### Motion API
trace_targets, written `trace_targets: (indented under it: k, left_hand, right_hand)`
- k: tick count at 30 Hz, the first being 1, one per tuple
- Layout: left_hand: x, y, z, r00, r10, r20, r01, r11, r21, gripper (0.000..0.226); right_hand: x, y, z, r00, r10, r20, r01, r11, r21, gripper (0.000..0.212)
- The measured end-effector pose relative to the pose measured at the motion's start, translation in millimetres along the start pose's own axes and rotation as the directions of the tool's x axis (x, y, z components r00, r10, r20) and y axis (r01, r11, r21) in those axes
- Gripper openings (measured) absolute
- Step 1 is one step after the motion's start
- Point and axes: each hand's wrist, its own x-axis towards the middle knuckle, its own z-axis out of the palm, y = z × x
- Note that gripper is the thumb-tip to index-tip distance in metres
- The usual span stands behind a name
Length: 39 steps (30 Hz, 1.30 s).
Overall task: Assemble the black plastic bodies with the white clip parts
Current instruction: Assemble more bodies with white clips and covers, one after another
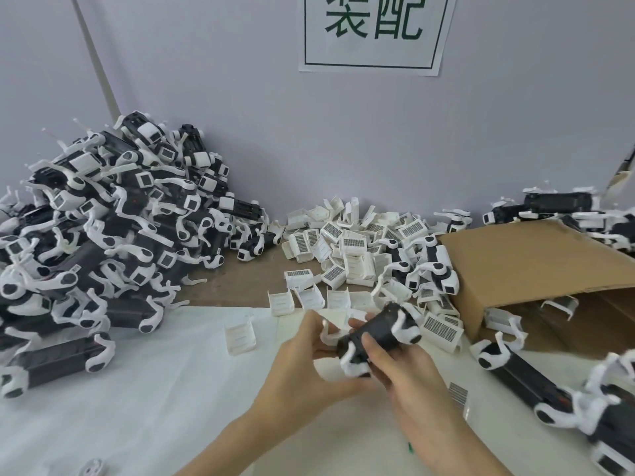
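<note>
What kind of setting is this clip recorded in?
Most likely a hand-assembly station in a small factory. A printed sign on the wall reads "assembly" in Chinese, a big heap of black-and-white units sits to the left, and loose white clip parts spill beside a cardboard box.

Oblong black plastic body (376, 334) with curved white arms is lying tilted in mid-air; ribbed white plastic clip parts (343, 249) are lying heaped behind it by the wall.
</note>
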Motion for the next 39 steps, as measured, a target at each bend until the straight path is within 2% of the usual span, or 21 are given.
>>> trace_targets:
  k: [2, 4, 5, 8, 11, 14, 16, 18, 19, 22, 24, 26, 28, 30, 32, 34, 36, 37, 39]
  left_hand:
    - [-3.1, 2.0, 4.6, 0.992, 0.125, 0.026, -0.127, 0.972, 0.196, 0.087]
    - [-4.1, 6.2, 6.4, 0.985, 0.174, 0.019, -0.174, 0.970, 0.170, 0.109]
    - [-4.7, 8.7, 6.2, 0.979, 0.205, -0.002, -0.202, 0.968, 0.150, 0.113]
    - [-5.8, 16.4, 2.8, 0.945, 0.324, -0.048, -0.309, 0.931, 0.193, 0.098]
    - [-8.2, 23.0, 3.4, 0.910, 0.407, -0.073, -0.379, 0.891, 0.250, 0.082]
    - [-10.8, 25.4, 6.5, 0.894, 0.444, -0.068, -0.402, 0.859, 0.318, 0.085]
    - [-12.6, 28.9, 6.3, 0.904, 0.422, -0.061, -0.384, 0.868, 0.315, 0.084]
    - [-14.9, 33.8, 6.1, 0.919, 0.389, -0.063, -0.362, 0.896, 0.259, 0.074]
    - [-16.1, 36.6, 6.7, 0.932, 0.355, -0.076, -0.336, 0.922, 0.192, 0.064]
    - [-13.8, 46.2, 8.0, 0.975, 0.143, -0.169, -0.161, 0.982, -0.101, 0.031]
    - [-8.4, 46.7, 6.9, 0.981, 0.036, -0.190, -0.080, 0.970, -0.231, 0.033]
    - [-3.0, 44.8, 0.5, 0.983, -0.006, -0.185, -0.049, 0.956, -0.290, 0.037]
    - [1.2, 41.1, -9.9, 0.991, -0.017, -0.133, -0.022, 0.958, -0.285, 0.040]
    - [2.2, 35.3, -16.2, 0.998, -0.028, -0.059, 0.018, 0.988, -0.152, 0.043]
    - [3.5, 29.2, -17.9, 0.998, -0.003, -0.062, 0.000, 0.999, -0.049, 0.046]
    - [5.2, 25.0, -18.6, 0.991, 0.019, -0.136, -0.037, 0.991, -0.128, 0.035]
    - [6.1, 22.3, -23.3, 0.980, -0.034, -0.195, -0.020, 0.963, -0.269, 0.039]
    - [6.5, 19.8, -26.4, 0.980, -0.052, -0.194, -0.013, 0.948, -0.318, 0.042]
    - [8.0, 14.1, -33.0, 0.991, -0.034, -0.126, -0.013, 0.934, -0.357, 0.040]
  right_hand:
    - [0.1, 0.3, -4.7, 0.999, -0.031, -0.016, 0.030, 0.998, -0.063, 0.034]
    - [1.2, 1.2, -11.4, 0.995, -0.099, -0.004, 0.096, 0.974, -0.203, 0.031]
    - [0.8, 2.3, -13.0, 0.992, -0.127, 0.019, 0.128, 0.958, -0.257, 0.037]
    - [-0.1, 8.0, -8.6, 0.976, -0.176, 0.129, 0.207, 0.933, -0.295, 0.068]
    - [1.7, 13.4, -7.4, 0.956, -0.237, 0.172, 0.277, 0.920, -0.278, 0.063]
    - [3.1, 13.8, -10.5, 0.952, -0.244, 0.183, 0.290, 0.912, -0.290, 0.081]
    - [4.1, 13.8, -10.4, 0.947, -0.250, 0.201, 0.300, 0.913, -0.278, 0.081]
    - [2.2, 11.8, -8.0, 0.944, -0.272, 0.186, 0.316, 0.908, -0.276, 0.062]
    - [0.2, 10.2, -6.4, 0.942, -0.291, 0.168, 0.332, 0.883, -0.331, 0.055]
    - [-6.6, 7.8, -5.7, 0.921, -0.323, 0.217, 0.385, 0.685, -0.618, 0.067]
    - [-8.9, 6.9, -3.8, 0.927, -0.300, 0.226, 0.372, 0.650, -0.663, 0.070]
    - [-8.8, 7.7, -1.7, 0.927, -0.320, 0.195, 0.359, 0.612, -0.705, 0.065]
    - [-6.7, 7.4, -3.1, 0.915, -0.380, 0.137, 0.341, 0.545, -0.766, 0.053]
    - [-6.7, 5.3, -3.6, 0.872, -0.467, 0.148, 0.368, 0.424, -0.828, 0.052]
    - [-5.7, 3.7, -5.0, 0.852, -0.488, 0.189, 0.401, 0.377, -0.835, 0.051]
    - [-4.6, 2.2, -7.5, 0.885, -0.425, 0.193, 0.394, 0.459, -0.797, 0.053]
    - [-3.4, -1.8, -9.4, 0.943, -0.298, 0.145, 0.312, 0.645, -0.697, 0.053]
    - [-2.5, -4.1, -9.7, 0.966, -0.227, 0.124, 0.253, 0.725, -0.641, 0.053]
    - [0.5, -5.9, -11.8, 0.981, -0.152, 0.119, 0.193, 0.800, -0.568, 0.053]
